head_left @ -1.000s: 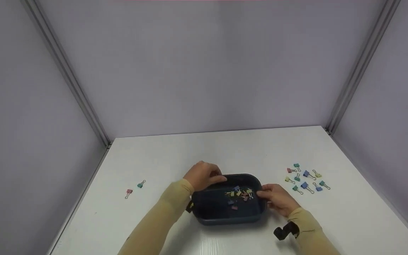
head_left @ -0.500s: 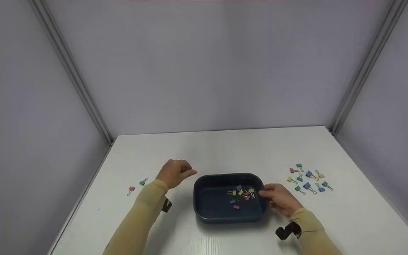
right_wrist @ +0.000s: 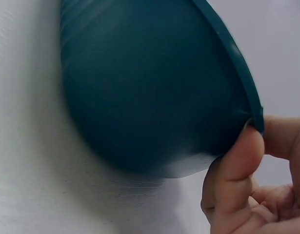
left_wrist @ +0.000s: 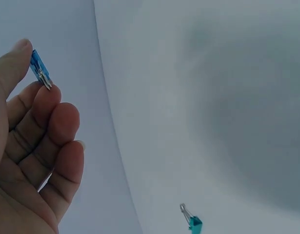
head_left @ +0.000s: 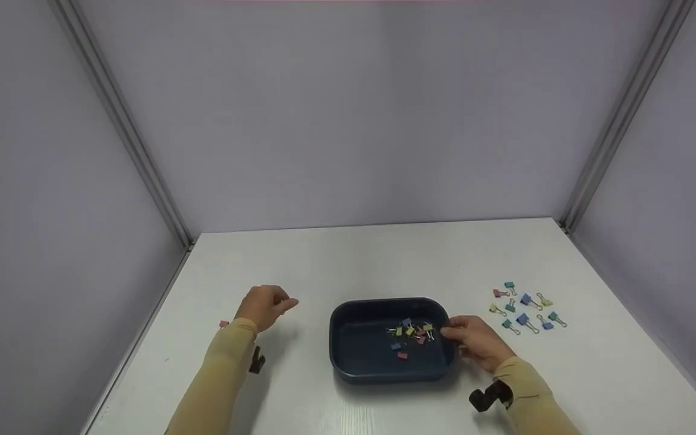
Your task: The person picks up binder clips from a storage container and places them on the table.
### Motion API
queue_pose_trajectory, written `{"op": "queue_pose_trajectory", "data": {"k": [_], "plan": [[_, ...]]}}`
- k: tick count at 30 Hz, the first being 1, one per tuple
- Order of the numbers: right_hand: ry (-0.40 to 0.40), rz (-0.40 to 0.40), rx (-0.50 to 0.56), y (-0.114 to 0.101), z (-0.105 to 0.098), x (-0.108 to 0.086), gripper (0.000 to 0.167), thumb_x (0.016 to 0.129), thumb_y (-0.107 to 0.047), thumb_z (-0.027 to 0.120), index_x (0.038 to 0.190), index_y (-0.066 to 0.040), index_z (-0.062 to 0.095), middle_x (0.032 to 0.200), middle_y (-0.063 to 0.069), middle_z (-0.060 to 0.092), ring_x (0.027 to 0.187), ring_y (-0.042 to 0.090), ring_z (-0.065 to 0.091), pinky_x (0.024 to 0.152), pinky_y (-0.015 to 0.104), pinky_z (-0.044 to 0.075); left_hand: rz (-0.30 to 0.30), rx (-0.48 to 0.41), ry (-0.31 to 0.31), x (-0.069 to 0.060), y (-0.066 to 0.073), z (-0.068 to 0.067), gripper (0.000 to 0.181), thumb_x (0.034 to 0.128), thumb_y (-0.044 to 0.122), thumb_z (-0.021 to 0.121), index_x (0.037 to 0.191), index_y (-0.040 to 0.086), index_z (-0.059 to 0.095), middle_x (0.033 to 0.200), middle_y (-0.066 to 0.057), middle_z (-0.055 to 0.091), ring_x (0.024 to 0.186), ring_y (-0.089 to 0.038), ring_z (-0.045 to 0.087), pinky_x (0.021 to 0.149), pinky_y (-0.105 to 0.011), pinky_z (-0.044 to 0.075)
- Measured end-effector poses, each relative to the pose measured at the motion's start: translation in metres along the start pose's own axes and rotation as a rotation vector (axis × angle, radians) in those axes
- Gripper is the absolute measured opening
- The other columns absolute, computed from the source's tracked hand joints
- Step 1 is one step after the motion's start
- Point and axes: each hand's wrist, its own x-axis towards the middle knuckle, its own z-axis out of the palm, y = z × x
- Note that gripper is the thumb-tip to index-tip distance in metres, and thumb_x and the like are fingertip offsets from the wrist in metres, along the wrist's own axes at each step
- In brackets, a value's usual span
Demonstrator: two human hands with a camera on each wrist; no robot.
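Note:
Between the thumb and fingertip of my left hand (head_left: 263, 307) a small blue binder clip (left_wrist: 38, 68) is pinched, as the left wrist view shows; the hand is above the table, left of the dark blue tray (head_left: 372, 379). My right hand (head_left: 481, 342) grips the tray's right rim, thumb on one side and fingers on the other, also seen in the right wrist view at the teal-looking wall (right_wrist: 154, 87). Several coloured clips (head_left: 409, 331) lie in the right part of the tray.
Several loose clips (head_left: 523, 319) in red, green, yellow and blue lie on the table (head_left: 348, 260) at the right. A red clip (head_left: 223, 324) lies at the left, partly behind the left sleeve. A green clip (left_wrist: 195, 224) shows in the left wrist view. Grey walls (head_left: 348, 121) enclose the table.
My left hand has moved from over the tray leftward, out over the table near the left clips. My right hand remains on the tray's rim.

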Motion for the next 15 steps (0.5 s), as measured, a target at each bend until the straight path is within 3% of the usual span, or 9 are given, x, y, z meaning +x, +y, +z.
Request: {"op": "queue_pose_trajectory", "data": {"k": [8,15], "plan": [[0.031,0.025,-0.009,0.002,0.001,0.0,0.032,0.089,-0.013,0.066,0.112,0.006,0.056,0.098,0.013,0.061,0.083,0.024,0.055,0.064,0.032,0.043,-0.119,0.029,0.009,-0.01,-0.04,-0.007,0.021,0.0884,0.031,0.07,0.085,0.01,0.073,0.073,0.001,0.066,0.064,-0.013,0.058,0.062,-0.034,0.049],[0.011,0.012,0.012,0.001,0.001,0.0,0.034,0.09,-0.012,0.065,0.114,0.009,0.054,0.096,0.013,0.061,0.082,0.024,0.056,0.062,0.03,0.044,-0.197,0.028,0.026,-0.026,-0.071,-0.027,0.028,0.0911,0.032,0.067,0.091,0.005,0.072,0.079,-0.003,0.067,0.068,-0.017,0.06,0.065,-0.037,0.051]]}}
